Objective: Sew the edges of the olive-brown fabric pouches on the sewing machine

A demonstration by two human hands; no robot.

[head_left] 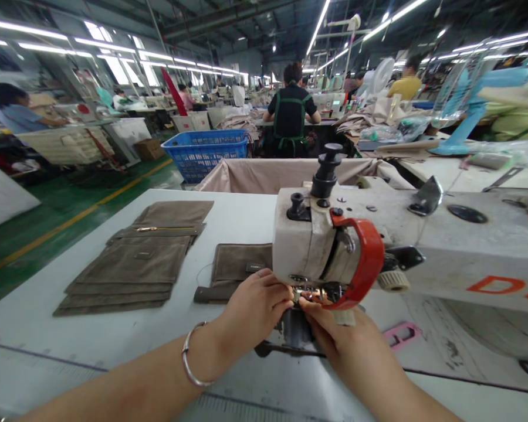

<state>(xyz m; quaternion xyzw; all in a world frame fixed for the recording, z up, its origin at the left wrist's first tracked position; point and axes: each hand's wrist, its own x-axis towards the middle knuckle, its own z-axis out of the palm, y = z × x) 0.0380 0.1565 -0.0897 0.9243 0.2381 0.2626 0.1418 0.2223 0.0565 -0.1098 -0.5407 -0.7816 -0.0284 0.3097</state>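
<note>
A brown fabric piece (233, 262) with a small dark label lies left of the sewing machine (297, 240), with a rolled or folded strip along its near edge. My left hand (255, 305), a silver bangle at its wrist, is closed with its fingertips pinched at the end of this piece, right by the presser foot. From the other side my right hand (349, 337) reaches under the red guard (372, 264). Its thumb and forefinger are pressed together close to the needle. What they pinch is hidden by the guard and the fingers.
A stack of brown fabric pieces (127, 266), one with a zipper, lies on the white table (158, 346) at left. A pink plastic piece (402, 335) rests right of my right hand. Beyond stand a cloth-lined bin (255, 174), a blue basket (209, 153) and a seated co-worker (291, 111).
</note>
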